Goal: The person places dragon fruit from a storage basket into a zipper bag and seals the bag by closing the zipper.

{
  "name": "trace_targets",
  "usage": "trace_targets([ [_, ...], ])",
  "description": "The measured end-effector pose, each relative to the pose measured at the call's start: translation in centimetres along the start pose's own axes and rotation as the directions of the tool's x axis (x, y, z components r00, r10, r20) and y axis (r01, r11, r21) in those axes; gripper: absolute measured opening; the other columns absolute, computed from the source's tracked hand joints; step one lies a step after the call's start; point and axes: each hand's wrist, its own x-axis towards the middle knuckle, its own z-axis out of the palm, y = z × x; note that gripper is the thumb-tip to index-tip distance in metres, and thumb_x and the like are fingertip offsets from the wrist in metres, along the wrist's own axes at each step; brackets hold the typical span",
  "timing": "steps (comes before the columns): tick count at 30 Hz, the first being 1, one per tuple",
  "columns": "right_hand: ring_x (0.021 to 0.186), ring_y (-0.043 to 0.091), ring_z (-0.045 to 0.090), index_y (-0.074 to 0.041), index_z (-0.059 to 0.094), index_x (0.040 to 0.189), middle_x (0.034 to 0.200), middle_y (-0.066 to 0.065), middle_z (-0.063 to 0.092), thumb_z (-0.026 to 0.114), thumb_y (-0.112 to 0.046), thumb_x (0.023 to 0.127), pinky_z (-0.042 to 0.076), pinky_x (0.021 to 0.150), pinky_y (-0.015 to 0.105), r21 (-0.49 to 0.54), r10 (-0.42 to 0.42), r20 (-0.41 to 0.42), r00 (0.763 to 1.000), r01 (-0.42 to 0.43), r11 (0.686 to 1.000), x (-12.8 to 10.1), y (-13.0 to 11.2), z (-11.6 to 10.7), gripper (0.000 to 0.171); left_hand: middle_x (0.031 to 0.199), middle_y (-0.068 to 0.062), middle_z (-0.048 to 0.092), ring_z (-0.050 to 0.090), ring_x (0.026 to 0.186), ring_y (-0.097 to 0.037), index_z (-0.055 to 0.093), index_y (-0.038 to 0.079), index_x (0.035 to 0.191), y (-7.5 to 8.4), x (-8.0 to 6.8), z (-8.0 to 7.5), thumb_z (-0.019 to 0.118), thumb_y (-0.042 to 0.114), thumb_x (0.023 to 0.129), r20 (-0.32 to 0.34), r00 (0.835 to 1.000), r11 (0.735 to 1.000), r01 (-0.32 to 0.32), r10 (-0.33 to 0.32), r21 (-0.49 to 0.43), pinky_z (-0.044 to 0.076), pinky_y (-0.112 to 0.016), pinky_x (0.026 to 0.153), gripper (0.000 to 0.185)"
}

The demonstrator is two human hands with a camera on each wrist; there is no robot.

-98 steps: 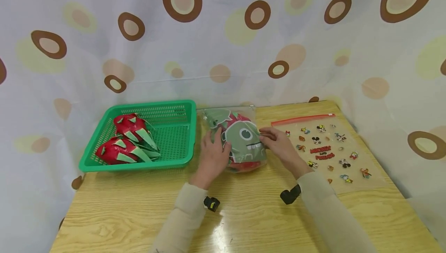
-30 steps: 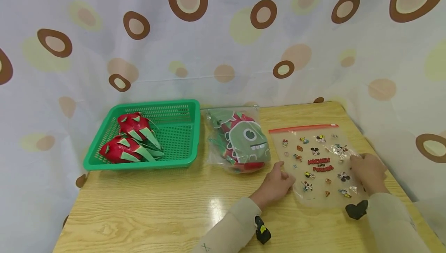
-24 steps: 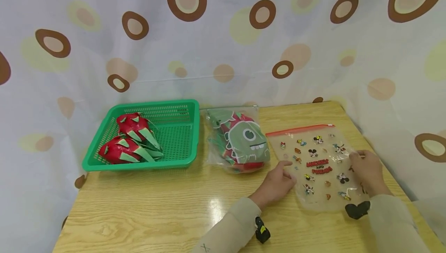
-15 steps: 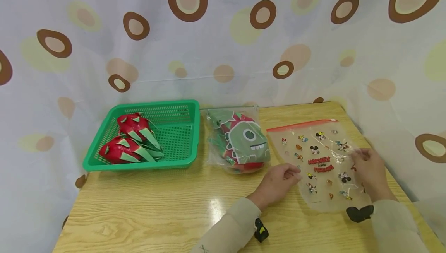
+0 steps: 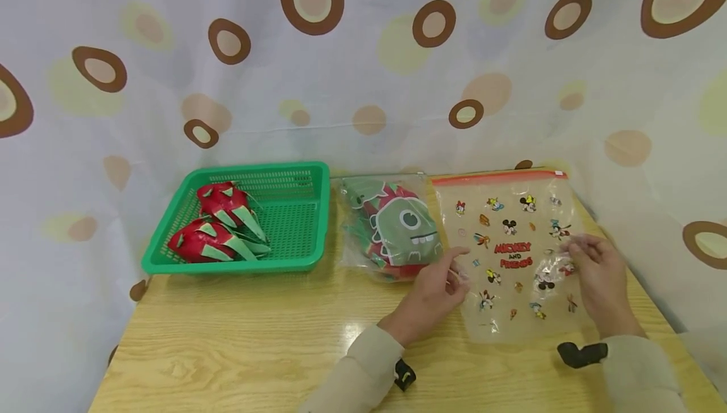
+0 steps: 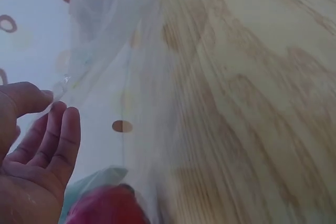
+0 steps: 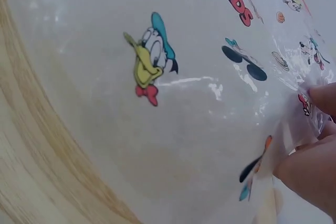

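A clear zip bag (image 5: 511,255) printed with cartoon figures, red strip along its top, stands tilted up off the right of the table. My left hand (image 5: 459,266) pinches its left edge between thumb and fingers. My right hand (image 5: 570,250) pinches the film at its right edge. In the right wrist view my right hand (image 7: 310,129) crumples the zip bag (image 7: 157,103) beside a duck print. The left wrist view shows my left hand (image 6: 52,100) at the edge of the clear film (image 6: 115,77), thumb close to forefinger.
A filled bag with a green monster print (image 5: 397,230) lies just left of my left hand. A green basket (image 5: 284,211) at the back left holds two red dragon fruits (image 5: 218,227). A spotted curtain (image 5: 363,53) closes in the wooden table (image 5: 255,337).
Both hands left the monster-print bag and took the cartoon zip bag. Over the last second they raised it, its red top rising toward the curtain.
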Motion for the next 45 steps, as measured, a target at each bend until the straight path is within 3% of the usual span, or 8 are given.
trace_targets([
  [8,0.092,0.012,0.069,0.000,0.056,0.106,0.097,0.005,0.070,0.054,0.006,0.096,0.054,0.078,0.016,0.297,-0.116,0.138,0.984,0.071,0.952,-0.9,0.1,1.9,0.012,0.107,0.002,0.059,0.053,0.074,-0.002,0.017,0.026,0.158,-0.5,-1.2,-2.0,0.071,0.005,0.090,-0.085,0.996,0.999,-0.007,0.003,-0.044,0.051,-0.015,0.070,0.089],
  [19,0.095,0.018,0.068,0.004,0.057,0.107,0.100,0.011,0.069,0.044,0.013,0.098,0.054,0.081,0.020,0.418,-0.241,0.271,0.932,0.112,0.902,-1.3,-1.1,4.6,0.018,0.123,0.004,0.062,0.062,0.083,-0.004,0.004,0.031,0.159,-0.8,-2.9,-5.6,0.064,0.020,0.097,-0.079,0.996,0.984,0.024,-0.038,-0.176,0.055,-0.022,0.075,0.086],
  [24,0.091,0.018,0.068,0.005,0.055,0.107,0.099,0.011,0.067,0.038,0.015,0.099,0.054,0.081,0.020,0.414,-0.304,0.338,0.891,0.149,0.898,-0.8,-1.6,5.4,0.022,0.127,-0.005,0.059,0.065,0.087,-0.019,0.010,0.026,0.158,-0.2,-2.8,-7.7,0.052,0.028,0.102,-0.107,0.991,0.962,0.046,-0.077,-0.269,0.056,-0.026,0.078,0.070],
  [29,0.085,0.015,0.066,0.002,0.058,0.103,0.094,0.007,0.065,0.038,0.014,0.099,0.054,0.077,0.019,0.341,-0.304,0.344,0.888,0.184,0.922,-0.5,-1.5,6.0,0.024,0.122,-0.019,0.059,0.066,0.085,-0.035,0.026,0.016,0.151,0.1,-2.6,-9.3,0.039,0.029,0.108,-0.134,0.988,0.924,0.016,-0.072,-0.382,0.058,-0.052,0.079,0.047],
  [35,0.088,0.013,0.067,0.000,0.058,0.103,0.097,0.004,0.064,0.038,0.012,0.100,0.054,0.078,0.018,0.288,-0.298,0.397,0.868,0.190,0.939,-0.2,-1.4,6.6,0.023,0.111,-0.026,0.061,0.065,0.082,-0.014,0.049,0.005,0.138,0.5,-2.2,-11.0,0.030,0.037,0.109,-0.180,0.980,0.910,0.002,-0.084,-0.415,0.057,-0.051,0.078,0.047],
  [40,0.090,0.012,0.067,0.000,0.057,0.105,0.100,0.003,0.064,0.038,0.011,0.101,0.055,0.078,0.017,0.238,-0.295,0.478,0.827,0.201,0.950,0.0,-1.7,7.0,0.023,0.100,-0.012,0.065,0.058,0.078,-0.009,0.063,0.003,0.127,1.4,-1.9,-12.5,0.038,0.035,0.107,-0.080,0.983,0.922,0.124,-0.164,-0.366,0.053,-0.029,0.071,0.045],
  [43,0.085,0.009,0.065,-0.001,0.058,0.106,0.100,0.001,0.065,0.040,0.009,0.101,0.052,0.069,0.014,0.146,-0.273,0.506,0.818,0.231,0.962,0.2,-1.9,7.3,0.021,0.092,-0.002,0.061,0.055,0.077,-0.009,0.064,0.007,0.126,2.1,-1.9,-13.1,0.044,0.033,0.105,0.084,0.977,0.915,0.212,-0.195,-0.343,0.048,-0.024,0.068,0.039],
  [45,0.078,0.008,0.061,-0.001,0.058,0.106,0.098,-0.002,0.065,0.043,0.006,0.102,0.047,0.060,0.016,0.047,-0.247,0.504,0.827,0.260,0.965,0.3,-2.0,7.6,0.018,0.093,-0.001,0.061,0.058,0.078,-0.010,0.061,0.006,0.128,2.5,-2.0,-13.4,0.047,0.028,0.105,0.220,0.957,0.896,0.261,-0.190,-0.359,0.050,-0.025,0.068,0.035],
])
